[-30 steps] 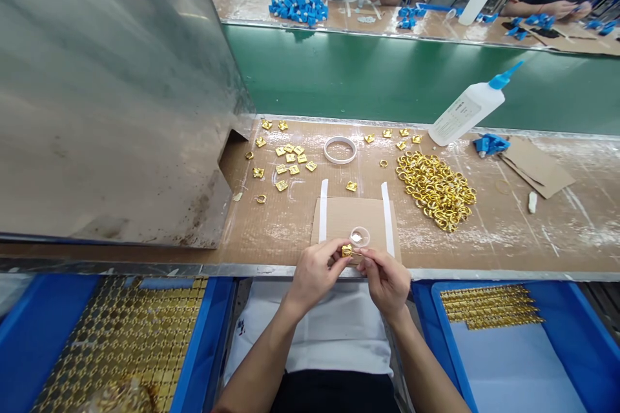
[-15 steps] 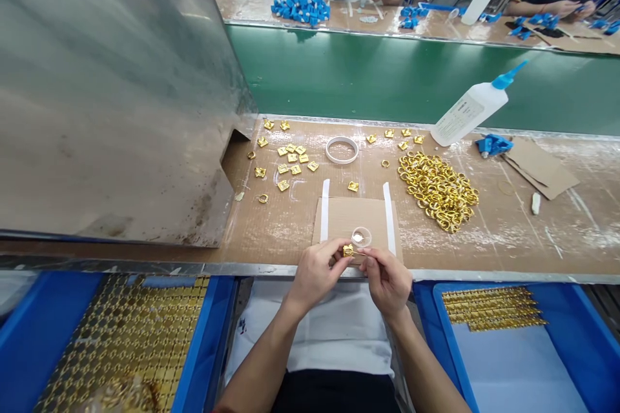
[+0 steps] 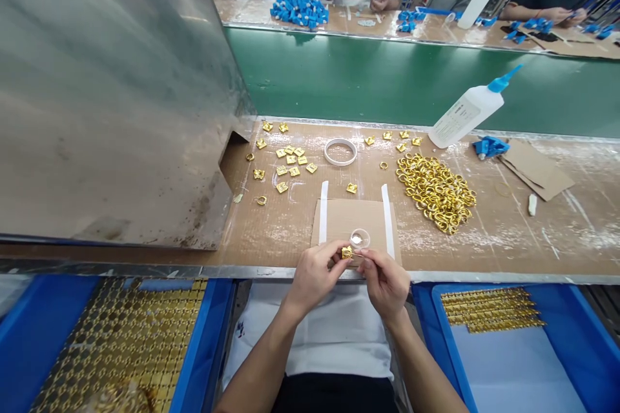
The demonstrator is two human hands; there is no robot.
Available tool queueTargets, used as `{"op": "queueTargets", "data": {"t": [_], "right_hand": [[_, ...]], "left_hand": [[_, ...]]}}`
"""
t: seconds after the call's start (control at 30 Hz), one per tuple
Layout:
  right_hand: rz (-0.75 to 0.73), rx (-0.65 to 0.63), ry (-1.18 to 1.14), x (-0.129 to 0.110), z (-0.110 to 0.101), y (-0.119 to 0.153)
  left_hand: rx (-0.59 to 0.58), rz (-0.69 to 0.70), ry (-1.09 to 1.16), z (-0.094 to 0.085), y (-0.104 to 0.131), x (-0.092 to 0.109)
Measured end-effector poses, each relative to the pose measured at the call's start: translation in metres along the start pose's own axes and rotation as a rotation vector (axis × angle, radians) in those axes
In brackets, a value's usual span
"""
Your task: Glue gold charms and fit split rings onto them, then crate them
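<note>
Between the thumb and finger of my left hand is a small square gold piece. My right hand pinches a thin stick, its tip close to the gold piece; whether the two touch I cannot tell. Just beyond my fingertips sits a small clear round dish with something white in it. The dish rests on a cardboard pad held by two white tape strips. One more square gold piece lies behind the pad. To the right is a heap of gold rings.
Scattered gold squares and a white tape ring lie further back. A white squeeze bottle leans at the back right. A metal housing blocks the left. Blue trays of gold strips flank my lap. Co-workers sit across the green belt.
My hands keep nearly the same pose around the gold piece and the stick. The view has shifted very slightly. Across the belt, a co-worker's raised hand has come down.
</note>
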State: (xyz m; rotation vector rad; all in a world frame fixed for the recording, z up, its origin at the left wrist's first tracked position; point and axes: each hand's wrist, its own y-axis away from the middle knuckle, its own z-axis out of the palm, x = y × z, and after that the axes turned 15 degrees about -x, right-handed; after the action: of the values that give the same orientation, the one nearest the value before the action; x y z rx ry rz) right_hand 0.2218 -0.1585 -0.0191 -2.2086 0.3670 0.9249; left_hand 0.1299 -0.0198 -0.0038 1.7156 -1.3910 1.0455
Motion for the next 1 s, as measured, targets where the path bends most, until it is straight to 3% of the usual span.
{"op": "queueTargets", "data": {"t": [0.2,0.4,0.6,0.8,0.9,1.0], "right_hand": [[0.028,-0.011,-0.029,0.0,0.0,0.003],[0.226,0.278,-0.092,0.001,-0.004,-0.001],[0.173,0.144,0.184,0.001,-0.005,-0.01],[0.152,0.082,0.194,0.003,0.001,-0.008],[0.205,0.144,0.053,0.007,0.004,-0.005],[0.232,0.31,-0.107,-0.003,0.004,-0.004]], "left_hand": [[-0.001,-0.005,0.032,-0.002,0.0,0.002],[0.049,0.016,0.185,-0.007,0.005,0.001],[0.003,0.022,0.36,-0.015,0.011,-0.005],[0.051,0.057,0.407,-0.017,0.014,-0.009],[0.1,0.089,0.376,-0.015,0.017,-0.009],[0.174,0.132,0.31,-0.017,0.025,-0.004]]}}
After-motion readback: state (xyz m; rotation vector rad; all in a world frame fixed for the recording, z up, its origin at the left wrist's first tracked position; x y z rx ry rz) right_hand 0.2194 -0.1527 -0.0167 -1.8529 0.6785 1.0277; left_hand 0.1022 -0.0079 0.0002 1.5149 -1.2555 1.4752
